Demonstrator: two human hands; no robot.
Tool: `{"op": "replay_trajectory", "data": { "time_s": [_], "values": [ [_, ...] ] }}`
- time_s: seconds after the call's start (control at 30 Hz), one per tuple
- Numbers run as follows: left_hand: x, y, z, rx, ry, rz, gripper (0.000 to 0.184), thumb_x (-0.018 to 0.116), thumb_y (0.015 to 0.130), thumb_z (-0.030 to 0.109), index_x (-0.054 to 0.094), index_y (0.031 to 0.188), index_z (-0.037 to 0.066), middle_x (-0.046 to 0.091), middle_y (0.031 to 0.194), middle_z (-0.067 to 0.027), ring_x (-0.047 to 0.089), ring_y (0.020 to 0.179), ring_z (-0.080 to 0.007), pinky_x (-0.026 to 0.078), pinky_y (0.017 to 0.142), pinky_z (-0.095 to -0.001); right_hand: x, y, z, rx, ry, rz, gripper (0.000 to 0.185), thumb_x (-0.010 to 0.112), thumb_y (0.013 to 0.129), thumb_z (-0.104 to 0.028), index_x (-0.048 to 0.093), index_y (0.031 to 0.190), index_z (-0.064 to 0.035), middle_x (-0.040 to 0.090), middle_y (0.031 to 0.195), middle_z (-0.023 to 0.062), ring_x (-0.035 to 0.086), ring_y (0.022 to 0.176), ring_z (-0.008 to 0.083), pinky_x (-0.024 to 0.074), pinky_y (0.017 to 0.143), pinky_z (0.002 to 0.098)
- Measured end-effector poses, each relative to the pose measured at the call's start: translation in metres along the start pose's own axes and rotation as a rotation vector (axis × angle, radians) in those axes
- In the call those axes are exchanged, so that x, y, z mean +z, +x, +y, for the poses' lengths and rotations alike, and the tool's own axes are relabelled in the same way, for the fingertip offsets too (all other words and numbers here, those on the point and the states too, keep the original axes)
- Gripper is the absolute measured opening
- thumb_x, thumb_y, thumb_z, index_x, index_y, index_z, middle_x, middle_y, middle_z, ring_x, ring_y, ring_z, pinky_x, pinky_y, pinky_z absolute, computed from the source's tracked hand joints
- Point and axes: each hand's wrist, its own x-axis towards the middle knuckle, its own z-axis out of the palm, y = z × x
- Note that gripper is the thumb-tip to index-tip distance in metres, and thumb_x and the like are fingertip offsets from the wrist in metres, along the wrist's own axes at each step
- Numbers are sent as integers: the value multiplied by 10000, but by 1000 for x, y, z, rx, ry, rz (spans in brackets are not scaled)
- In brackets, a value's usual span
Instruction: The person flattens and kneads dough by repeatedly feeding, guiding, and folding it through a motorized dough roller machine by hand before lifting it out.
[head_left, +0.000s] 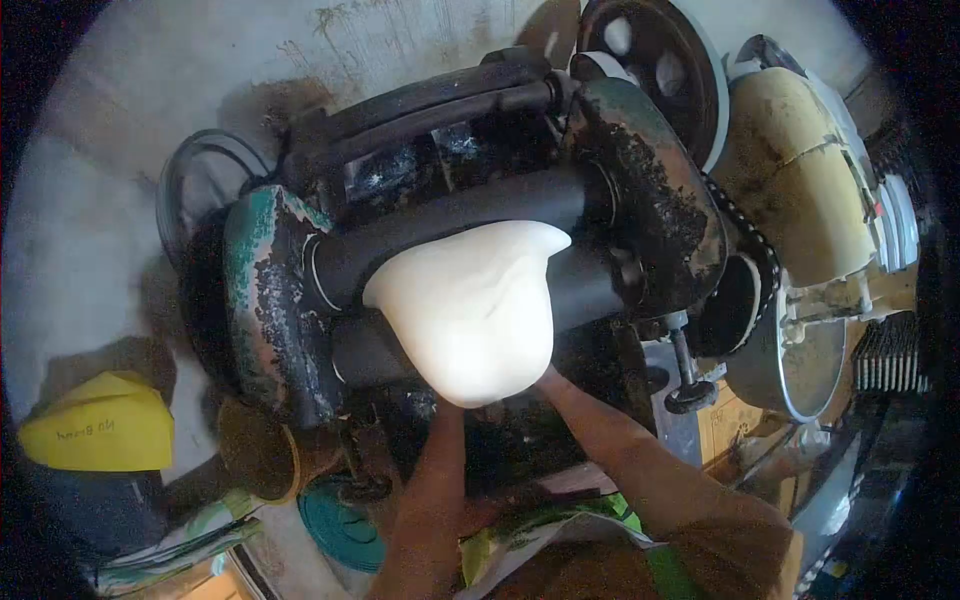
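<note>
A large mass of smooth white dough (475,310) lies over two dark rollers (470,220) of an old machine, its upper edge along the gap between them. My left hand (451,408) reaches up to the dough's lower edge, and my right hand (548,384) meets it from the lower right. Both hands are mostly hidden beneath the dough, so their fingers do not show.
Worn green-and-black housings (262,290) flank the rollers. A big wheel (660,70) and a chain are at the upper right, near a cream motor (795,170). A screw knob (690,396) juts out below. Yellow paper (105,422) lies at left, a teal round object (340,525) below.
</note>
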Motion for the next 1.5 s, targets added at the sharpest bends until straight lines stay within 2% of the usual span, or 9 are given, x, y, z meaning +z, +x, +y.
{"op": "replay_trajectory", "data": {
  "time_s": [0.17, 0.27, 0.43, 0.53, 0.7, 0.9, 1.07, 1.17, 1.5],
  "values": [
    [-175, 61, -44, -87, -442, -454, 721, 395, 1006, 552, 247, 1522, 71, 364, 1530, -127, 406, 1353, -298, 388, 1093, -474, -36, 40, 22, 49, 744, -662, 582, 354, 1003, -474, 508, 1373, -52, 579, 1332, 146, 562, 1198, 246, 485, 970, 453],
    [-159, 77, -47, -165, -787, -802, 716, 364, 1015, 553, 225, 1526, 70, 336, 1549, -103, 391, 1367, -262, 397, 1099, -431, -122, 94, 137, -69, -126, -93, 593, 364, 995, -477, 495, 1385, -50, 566, 1350, 154, 561, 1198, 240, 484, 962, 454],
    [28, 40, 5, -213, -605, -607, 672, 367, 1029, 511, 255, 1511, 58, 367, 1530, -96, 424, 1340, -220, 439, 1061, -388, -60, 38, 77, -337, -706, 88, 587, 376, 980, -467, 535, 1349, -40, 570, 1344, 178, 575, 1175, 251, 480, 946, 476],
    [23, 41, 1, -60, -425, -595, 708, 400, 1011, 529, 253, 1527, 68, 343, 1544, -148, 376, 1374, -341, 344, 1118, -509, -21, 20, 33, -188, -268, -21, 557, 389, 983, -448, 564, 1319, -40, 571, 1351, 161, 573, 1179, 271, 473, 950, 484],
    [-213, 85, -97, -108, -653, -608, 706, 405, 1010, 526, 256, 1526, 68, 357, 1535, -144, 394, 1356, -337, 359, 1108, -496, -108, 100, 98, -4, -746, -254, 515, 492, 1011, -312, 400, 1452, -62, 485, 1442, 132, 539, 1229, 277, 448, 1050, 470],
    [-235, 95, -101, -218, -650, -517, 687, 425, 1007, 515, 299, 1503, 55, 409, 1498, -134, 439, 1312, -318, 387, 1081, -476, -46, 56, -17, -353, -926, -209, 481, 464, 1007, -362, 545, 1322, -8, 595, 1320, 166, 586, 1167, 293, 472, 979, 414],
    [-41, 89, -43, -359, -302, -350, 657, 457, 1005, 496, 382, 1460, 28, 491, 1435, -121, 502, 1251, -285, 422, 1043, -452, 15, -44, -61, -286, -1041, 5, 406, 473, 979, -296, 588, 1209, 18, 684, 1022, 243, 655, 994, 386, 503, 895, 448],
    [135, -38, 50, -182, 732, 51, 571, 435, 1038, 401, 381, 1459, 19, 525, 1391, -107, 532, 1205, -226, 425, 1056, -358, 55, -115, -94, -71, -876, 111, 480, 434, 1007, -356, 606, 1207, 45, 687, 1086, 204, 643, 1024, 301, 479, 909, 392],
    [180, -117, 69, -134, 640, 97, 529, 448, 1013, 384, 483, 1385, 9, 604, 1316, -108, 587, 1168, -250, 465, 1004, -379, 55, -164, -87, -294, -424, -109, 569, 383, 1037, -386, 568, 1235, 115, 636, 1210, 179, 586, 1127, 230, 438, 960, 368]
  ]
}}
